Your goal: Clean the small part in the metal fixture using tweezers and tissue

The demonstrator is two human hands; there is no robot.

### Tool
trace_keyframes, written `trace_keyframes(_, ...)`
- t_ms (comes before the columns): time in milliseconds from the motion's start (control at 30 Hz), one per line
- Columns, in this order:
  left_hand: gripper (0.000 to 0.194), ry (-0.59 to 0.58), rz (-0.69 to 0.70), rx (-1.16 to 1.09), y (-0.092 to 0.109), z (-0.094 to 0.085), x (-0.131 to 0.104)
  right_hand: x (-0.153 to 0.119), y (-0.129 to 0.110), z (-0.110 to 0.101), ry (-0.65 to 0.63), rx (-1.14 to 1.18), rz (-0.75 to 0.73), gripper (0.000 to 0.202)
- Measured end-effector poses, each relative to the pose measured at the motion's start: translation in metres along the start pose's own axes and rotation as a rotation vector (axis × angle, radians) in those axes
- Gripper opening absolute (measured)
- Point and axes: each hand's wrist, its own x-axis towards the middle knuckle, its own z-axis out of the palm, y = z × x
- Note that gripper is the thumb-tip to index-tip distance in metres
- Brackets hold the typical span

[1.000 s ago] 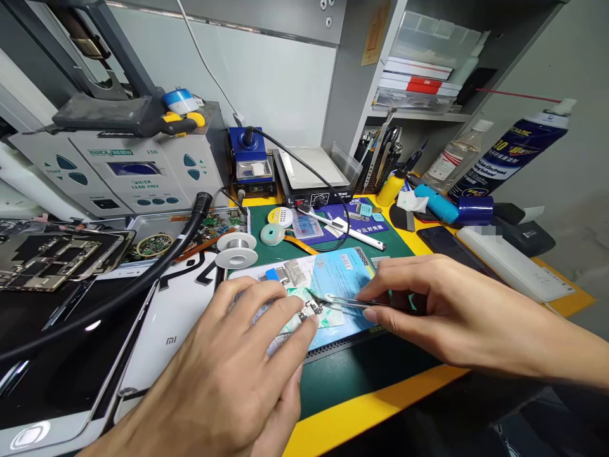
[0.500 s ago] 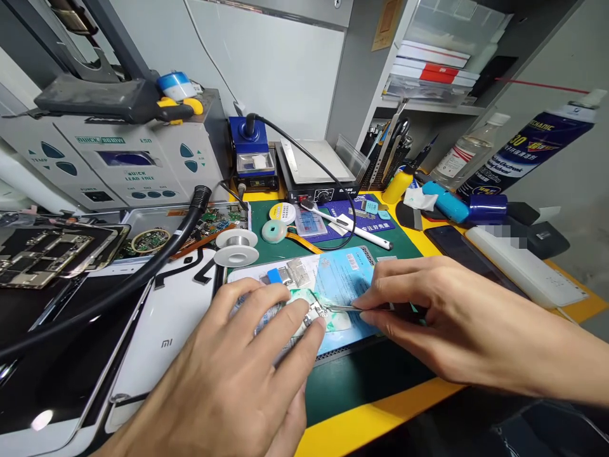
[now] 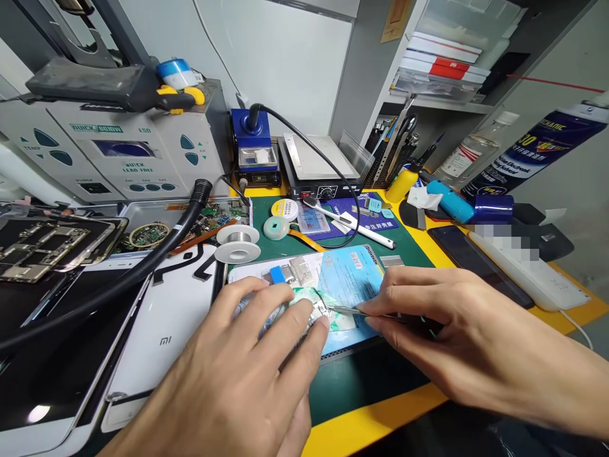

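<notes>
My left hand (image 3: pixel 257 355) arches over a small silvery circuit board (image 3: pixel 320 310), its fingertips pressing on the part and holding it; the thumb's tip is hidden. The board lies on a white-and-green patch (image 3: pixel 343 321) on top of a light blue printed sheet (image 3: pixel 349 270). From the right, my right hand (image 3: pixel 423 311) pinches thin metal tweezers (image 3: pixel 349 310), whose tips reach the board's right edge beside my left fingertips. Just beyond my left fingers are a blue tab (image 3: pixel 276 275) and a shiny metal piece (image 3: pixel 301 270).
A solder spool (image 3: pixel 238 244) and a white MI phone cover (image 3: pixel 166 336) lie to the left. A black hose (image 3: pixel 143 273) crosses there from the grey QUICK station (image 3: pixel 128 152). Behind stand a heating plate (image 3: pixel 321 158) and a soldering unit (image 3: pixel 254 146). A white power strip (image 3: pixel 528 270) sits right.
The view has shifted slightly. Both hands stay at the board, and the tweezers keep their tips against it with only a slight movement.
</notes>
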Motion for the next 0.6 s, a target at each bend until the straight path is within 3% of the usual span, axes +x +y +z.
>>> trace_keyframes(300, 0.029, 0.011, 0.036, 0.008, -0.002, 0.000, 0.000, 0.000, 0.005, 0.005, -0.019, -0.020, 0.023, 0.026)
trace_keyframes(433, 0.032, 0.059, 0.124, 0.020, -0.010, 0.005, -0.003, 0.001, 0.004, 0.004, 0.043, -0.018, 0.013, 0.015)
trace_keyframes(600, 0.033, 0.054, 0.129, 0.025, -0.011, 0.004, -0.003, 0.001, 0.001, 0.001, 0.097, 0.033, 0.103, 0.010)
